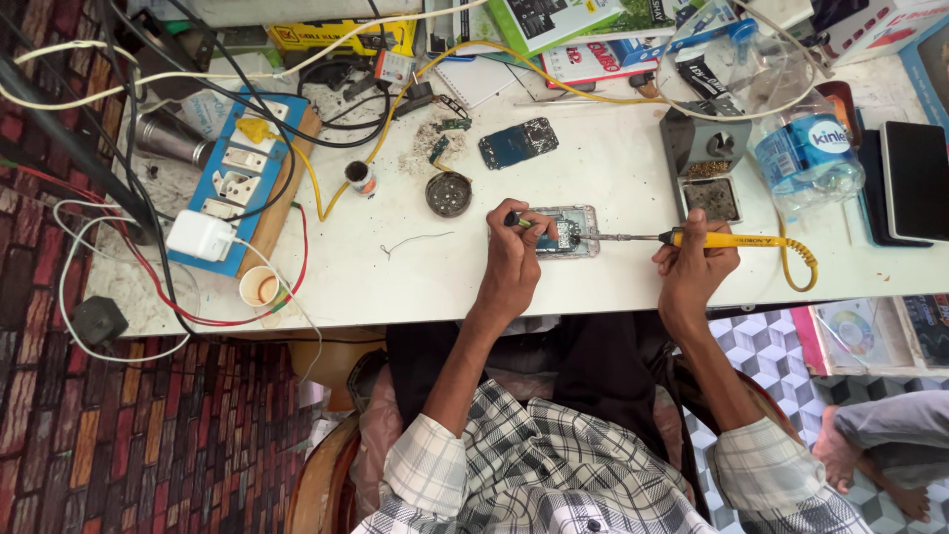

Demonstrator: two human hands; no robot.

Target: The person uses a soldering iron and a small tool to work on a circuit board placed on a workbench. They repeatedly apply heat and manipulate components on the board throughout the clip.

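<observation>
An opened phone [570, 232] with its circuit board exposed lies on the white table [415, 272]. My left hand [514, 259] rests at its left edge and pinches a small green-handled tool against the board. My right hand [695, 265] grips a yellow-handled soldering iron [736, 240], whose thin metal tip reaches left to the phone's right edge. The iron's yellow cord curls off to the right.
A soldering stand [708, 163], a water bottle [809, 150] and dark tablets [914, 181] sit right. A blue power strip [237, 178] with a white charger, cables, a paper cup [260, 287], a round tin [449, 194] and a phone board [518, 143] lie left. Another person's bare feet [870, 465] show at lower right.
</observation>
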